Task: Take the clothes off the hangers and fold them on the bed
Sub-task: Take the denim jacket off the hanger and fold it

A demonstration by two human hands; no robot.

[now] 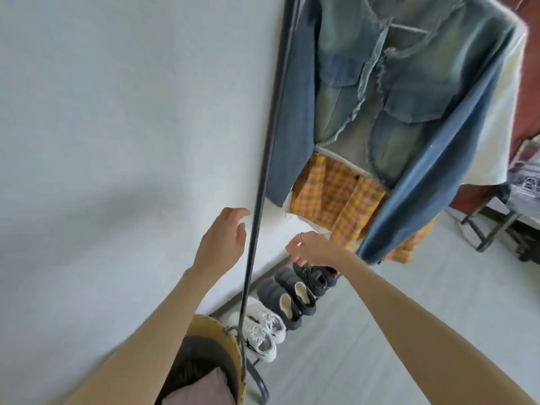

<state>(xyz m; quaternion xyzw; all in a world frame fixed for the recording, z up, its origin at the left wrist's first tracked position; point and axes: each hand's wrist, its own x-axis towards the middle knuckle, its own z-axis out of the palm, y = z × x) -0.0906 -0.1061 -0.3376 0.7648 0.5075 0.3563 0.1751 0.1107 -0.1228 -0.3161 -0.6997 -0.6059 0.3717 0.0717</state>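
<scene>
A blue denim jacket [409,92] hangs on a hanger at the upper right of the head view, its front open. Behind it hang an orange and yellow plaid garment [336,200] and a white garment [496,135]. My left hand [222,241] is raised to the left of the rack's black pole [263,176], fingers relaxed, holding nothing. My right hand [312,248], with a ring on one finger, reaches out just below the plaid hem with its fingers loosely curled and empty. Neither hand touches the clothes.
A white wall [117,141] fills the left. Under the rack stand white sneakers [260,328], dark slippers [289,299] and black shoes [315,276]. A yellow basket [216,331] with clothes sits at the bottom. Dark furniture legs [493,226] stand at the right.
</scene>
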